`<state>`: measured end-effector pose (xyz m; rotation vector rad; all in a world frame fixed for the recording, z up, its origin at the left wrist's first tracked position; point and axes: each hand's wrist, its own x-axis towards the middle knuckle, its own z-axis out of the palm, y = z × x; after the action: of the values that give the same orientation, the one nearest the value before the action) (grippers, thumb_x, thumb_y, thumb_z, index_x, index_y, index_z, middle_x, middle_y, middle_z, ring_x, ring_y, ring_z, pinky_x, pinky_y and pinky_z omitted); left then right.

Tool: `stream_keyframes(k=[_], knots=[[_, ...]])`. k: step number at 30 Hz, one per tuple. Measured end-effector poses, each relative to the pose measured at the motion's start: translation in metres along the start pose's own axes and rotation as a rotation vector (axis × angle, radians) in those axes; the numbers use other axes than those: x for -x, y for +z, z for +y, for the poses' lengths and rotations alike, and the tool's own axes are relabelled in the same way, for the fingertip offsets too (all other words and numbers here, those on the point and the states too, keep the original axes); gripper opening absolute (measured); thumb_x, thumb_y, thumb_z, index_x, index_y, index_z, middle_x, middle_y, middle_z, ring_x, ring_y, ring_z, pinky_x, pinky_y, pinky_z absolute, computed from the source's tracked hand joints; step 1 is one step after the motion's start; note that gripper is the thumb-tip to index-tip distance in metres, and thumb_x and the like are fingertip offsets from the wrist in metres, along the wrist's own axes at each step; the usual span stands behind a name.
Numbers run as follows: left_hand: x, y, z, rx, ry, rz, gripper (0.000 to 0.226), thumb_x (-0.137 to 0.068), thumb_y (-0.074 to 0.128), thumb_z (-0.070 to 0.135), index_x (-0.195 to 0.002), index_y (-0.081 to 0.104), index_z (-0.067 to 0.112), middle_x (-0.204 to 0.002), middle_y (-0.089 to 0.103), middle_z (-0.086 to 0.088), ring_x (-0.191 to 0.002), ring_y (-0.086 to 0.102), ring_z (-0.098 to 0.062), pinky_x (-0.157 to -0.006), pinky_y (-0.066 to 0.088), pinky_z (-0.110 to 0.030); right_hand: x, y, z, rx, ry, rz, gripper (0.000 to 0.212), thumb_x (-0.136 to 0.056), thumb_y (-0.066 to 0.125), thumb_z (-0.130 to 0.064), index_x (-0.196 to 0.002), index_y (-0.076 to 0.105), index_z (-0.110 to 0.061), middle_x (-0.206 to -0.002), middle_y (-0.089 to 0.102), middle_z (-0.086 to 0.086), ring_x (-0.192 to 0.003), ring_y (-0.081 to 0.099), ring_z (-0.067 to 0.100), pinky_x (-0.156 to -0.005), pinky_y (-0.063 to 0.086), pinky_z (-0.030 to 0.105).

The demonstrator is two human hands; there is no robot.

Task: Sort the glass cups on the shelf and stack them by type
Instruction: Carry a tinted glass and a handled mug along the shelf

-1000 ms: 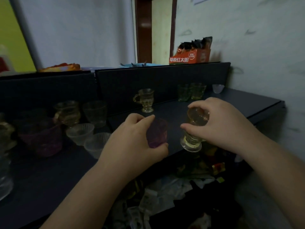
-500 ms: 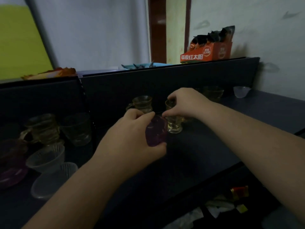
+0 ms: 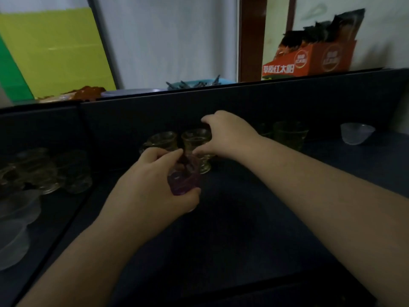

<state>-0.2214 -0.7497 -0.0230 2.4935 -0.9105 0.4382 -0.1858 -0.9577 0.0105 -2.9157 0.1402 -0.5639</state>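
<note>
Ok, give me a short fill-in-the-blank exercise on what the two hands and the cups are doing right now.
1. The left hand holds a small ____ cup.
2. The right hand grips a footed glass cup that stands just to the ____ of a matching glass cup.
3. The orange box sits on the ledge ____ the shelf.

Missing words: purple; right; above
</note>
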Motion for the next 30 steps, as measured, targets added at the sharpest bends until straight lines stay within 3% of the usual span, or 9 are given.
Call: stream_keyframes(k=[4, 9, 12, 16, 26, 30], knots=[[-0.021, 0.028, 0.046, 0.018, 0.018, 0.011, 0.088, -0.068, 0.063, 0.068, -0.145, 0.034, 0.04, -0.134, 0.035, 0.018, -0.104, 0.044, -0.001, -0.084, 0.043, -0.024, 0.048, -0.037, 0.05, -0.035, -0.029, 0.149, 0.081, -0.073, 0.076, -0.06, -0.141, 0.052, -0.024, -0.126, 0.058, -0.001, -0.113, 0.057, 0.018, -0.089, 0.05, 0.034], [-0.053, 0.069, 0.1, 0.031, 0.074, -0.047, 0.088, -0.071, 0.063, 0.067, -0.147, 0.034, 0.033, -0.138, 0.037, 0.013, -0.112, 0.047, -0.007, -0.088, 0.042, -0.025, 0.117, -0.06, 0.122, -0.035, 0.027, 0.115, 0.054, -0.073, 0.072, -0.058, -0.121, 0.063, -0.033, -0.105, 0.057, -0.009, -0.098, 0.059, 0.013, -0.08, 0.051, 0.034], [-0.069, 0.087, 0.122, 0.012, 0.05, -0.072, 0.088, -0.073, 0.064, 0.066, -0.148, 0.034, 0.031, -0.141, 0.036, 0.009, -0.116, 0.048, -0.012, -0.087, 0.043, -0.027, 0.154, -0.062, 0.16, 0.001, 0.1, 0.068, 0.07, -0.074, 0.076, -0.054, -0.137, 0.054, -0.033, -0.12, 0.055, -0.01, -0.108, 0.055, 0.01, -0.09, 0.05, 0.033], [-0.082, 0.102, 0.137, -0.019, 0.016, -0.08, 0.087, -0.074, 0.064, 0.064, -0.147, 0.034, 0.028, -0.144, 0.032, 0.004, -0.118, 0.048, -0.016, -0.091, 0.045, -0.03, 0.189, -0.061, 0.195, -0.021, 0.173, 0.043, 0.076, -0.073, 0.075, -0.057, -0.141, 0.05, -0.035, -0.124, 0.053, -0.014, -0.112, 0.053, 0.008, -0.092, 0.046, 0.03], [-0.074, 0.105, 0.142, -0.059, -0.058, -0.05, 0.105, -0.074, 0.069, 0.061, -0.153, 0.01, 0.025, -0.153, 0.022, -0.002, -0.134, 0.036, -0.021, -0.104, 0.035, -0.032, 0.202, -0.048, 0.195, -0.091, 0.15, -0.008, 0.075, -0.075, 0.073, -0.059, -0.142, 0.045, -0.041, -0.13, 0.049, -0.018, -0.118, 0.05, 0.004, -0.092, 0.047, 0.028], [-0.042, 0.083, 0.125, -0.104, -0.05, -0.022, 0.1, -0.077, 0.067, 0.06, -0.153, 0.013, 0.025, -0.153, 0.027, 0.002, -0.135, 0.035, -0.016, -0.104, 0.034, -0.03, 0.196, -0.043, 0.163, -0.106, 0.095, -0.01, 0.074, -0.076, 0.073, -0.059, -0.142, 0.046, -0.04, -0.13, 0.05, -0.018, -0.118, 0.05, 0.005, -0.092, 0.047, 0.028]])
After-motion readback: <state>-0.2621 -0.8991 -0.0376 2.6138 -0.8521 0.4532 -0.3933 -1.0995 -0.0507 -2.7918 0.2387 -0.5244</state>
